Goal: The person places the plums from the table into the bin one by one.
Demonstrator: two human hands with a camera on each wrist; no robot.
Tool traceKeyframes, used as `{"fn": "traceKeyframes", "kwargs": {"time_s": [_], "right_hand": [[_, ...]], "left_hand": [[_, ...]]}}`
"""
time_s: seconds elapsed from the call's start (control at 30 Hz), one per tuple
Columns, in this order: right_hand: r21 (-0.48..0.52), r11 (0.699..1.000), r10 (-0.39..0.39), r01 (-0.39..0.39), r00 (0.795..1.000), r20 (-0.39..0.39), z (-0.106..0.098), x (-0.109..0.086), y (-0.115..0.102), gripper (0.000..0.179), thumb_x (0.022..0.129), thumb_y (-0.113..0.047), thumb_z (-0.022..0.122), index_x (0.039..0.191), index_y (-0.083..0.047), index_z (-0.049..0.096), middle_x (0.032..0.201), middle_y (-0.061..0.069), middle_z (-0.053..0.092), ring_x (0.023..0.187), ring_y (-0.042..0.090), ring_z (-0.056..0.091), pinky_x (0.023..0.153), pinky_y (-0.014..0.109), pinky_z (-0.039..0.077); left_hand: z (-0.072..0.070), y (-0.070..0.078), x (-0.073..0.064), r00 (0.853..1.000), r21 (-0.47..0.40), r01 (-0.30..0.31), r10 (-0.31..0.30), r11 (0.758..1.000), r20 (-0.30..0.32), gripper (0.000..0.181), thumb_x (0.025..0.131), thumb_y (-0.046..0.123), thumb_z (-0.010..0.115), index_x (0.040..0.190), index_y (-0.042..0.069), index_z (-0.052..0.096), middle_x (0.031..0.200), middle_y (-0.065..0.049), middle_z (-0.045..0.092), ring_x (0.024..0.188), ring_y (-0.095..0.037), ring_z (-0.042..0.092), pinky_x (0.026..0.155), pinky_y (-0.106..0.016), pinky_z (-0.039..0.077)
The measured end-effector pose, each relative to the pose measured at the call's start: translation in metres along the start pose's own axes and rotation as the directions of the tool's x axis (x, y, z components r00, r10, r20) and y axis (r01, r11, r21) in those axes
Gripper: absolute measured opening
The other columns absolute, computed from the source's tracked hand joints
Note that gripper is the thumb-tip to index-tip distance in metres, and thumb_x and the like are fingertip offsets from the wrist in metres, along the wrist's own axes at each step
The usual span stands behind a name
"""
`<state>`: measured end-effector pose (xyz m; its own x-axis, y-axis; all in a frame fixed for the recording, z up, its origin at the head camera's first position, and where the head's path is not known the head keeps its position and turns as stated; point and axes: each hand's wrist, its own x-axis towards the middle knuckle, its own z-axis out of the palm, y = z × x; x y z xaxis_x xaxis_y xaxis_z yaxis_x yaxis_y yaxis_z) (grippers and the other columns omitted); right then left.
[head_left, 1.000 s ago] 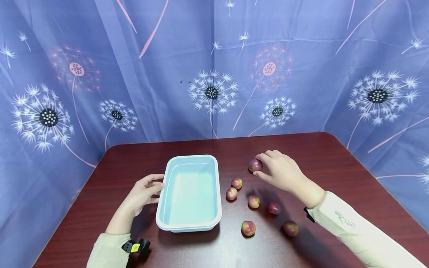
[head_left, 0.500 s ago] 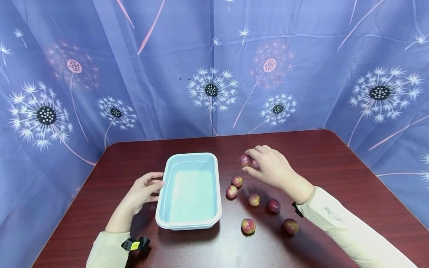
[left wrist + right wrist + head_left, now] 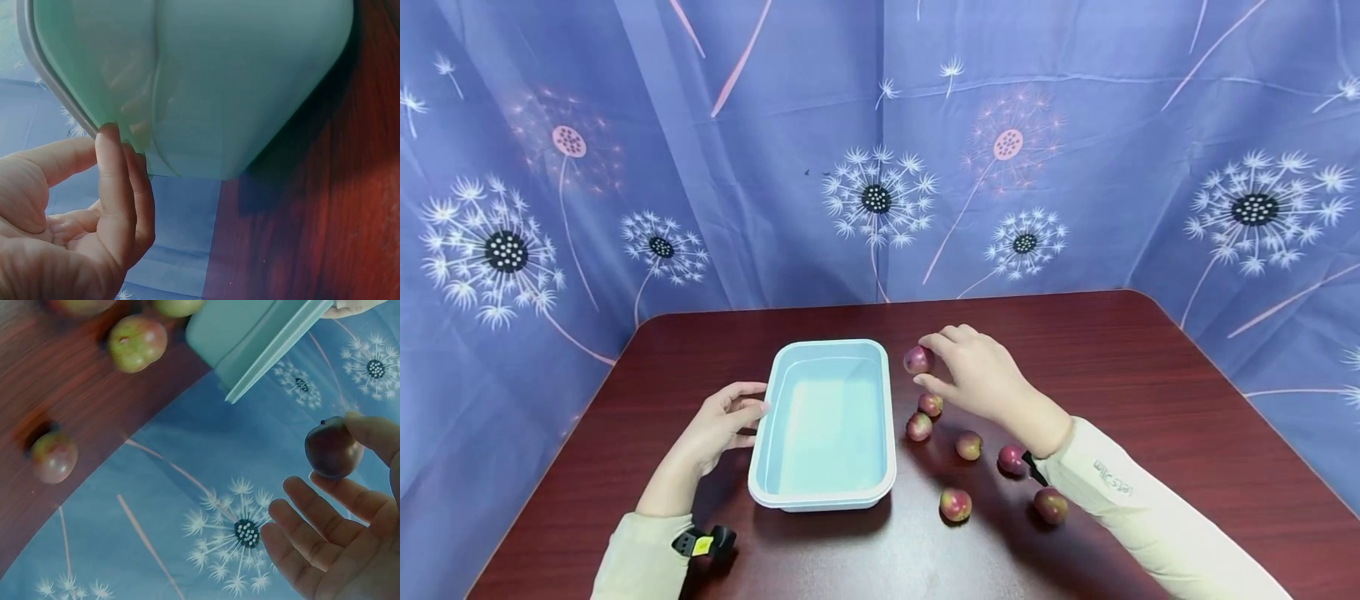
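My right hand [image 3: 973, 371] pinches a dark red plum [image 3: 918, 360] between thumb and index finger, held just off the right rim of the light-blue plastic basin [image 3: 889, 400]. In the right wrist view the plum [image 3: 334, 448] shows its stem end, with the other fingers spread below it. My left hand [image 3: 718, 429] holds the basin's left rim, thumb at the edge and fingers against the outer wall [image 3: 206, 81]. Inside the basin only its bare bottom shows. Two plums [image 3: 918, 427] lie side by side close to the basin's right wall.
Several more red-yellow plums lie right of the basin, among them a near plum [image 3: 956, 505] and one plum [image 3: 1050, 506] beside the right sleeve [image 3: 1120, 492]. The dark wooden table [image 3: 820, 567] ends at a blue dandelion-print curtain [image 3: 760, 208].
My right hand has carried the plum left toward the basin. Another plum, glimpsed behind it half a second ago, is now hidden in the head view. My left hand has stayed at the rim.
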<state>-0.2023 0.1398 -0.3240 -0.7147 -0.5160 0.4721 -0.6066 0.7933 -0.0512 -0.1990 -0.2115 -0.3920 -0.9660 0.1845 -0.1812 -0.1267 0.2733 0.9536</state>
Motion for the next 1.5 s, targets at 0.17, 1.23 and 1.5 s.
{"fn": "traceKeyframes", "kwargs": {"time_s": [0.17, 1.23, 1.5], "right_hand": [[0.024, 0.999, -0.025, 0.025, 1.0, -0.006, 0.005, 0.005, -0.008, 0.041, 0.079, -0.032, 0.075, 0.109, -0.005, 0.065, 0.097, 0.007, 0.065, 0.088, 0.025, 0.059, 0.075, 0.04, 0.05], [0.01, 0.964, -0.265, 0.265, 0.961, 0.08, 0.054, 0.016, -0.066, 0.036, 0.078, -0.039, 0.074, 0.101, -0.013, 0.066, 0.085, -0.001, 0.062, 0.079, 0.017, 0.057, 0.071, 0.03, 0.048], [0.004, 0.962, -0.27, 0.275, 0.944, 0.191, 0.066, 0.02, -0.077, 0.032, 0.079, -0.04, 0.073, 0.098, -0.015, 0.066, 0.079, -0.004, 0.058, 0.075, 0.016, 0.055, 0.068, 0.029, 0.046]], "left_hand": [[-0.001, 0.001, 0.0, 1.0, -0.002, -0.003, 0.003, 1.0, -0.003, 0.048, 0.096, 0.013, 0.053, 0.138, -0.004, 0.037, 0.107, -0.01, 0.061, 0.083, -0.01, 0.063, 0.074, -0.034, 0.055], [0.0, -0.001, 0.001, 1.0, -0.021, -0.003, 0.003, 1.0, -0.007, 0.046, 0.095, 0.014, 0.054, 0.135, -0.004, 0.039, 0.102, -0.007, 0.063, 0.081, -0.01, 0.064, 0.071, -0.03, 0.055], [-0.001, -0.001, 0.001, 1.0, -0.015, 0.001, -0.001, 1.0, -0.012, 0.047, 0.095, 0.014, 0.055, 0.135, -0.004, 0.039, 0.101, -0.006, 0.063, 0.08, -0.009, 0.064, 0.07, -0.029, 0.054]]}}
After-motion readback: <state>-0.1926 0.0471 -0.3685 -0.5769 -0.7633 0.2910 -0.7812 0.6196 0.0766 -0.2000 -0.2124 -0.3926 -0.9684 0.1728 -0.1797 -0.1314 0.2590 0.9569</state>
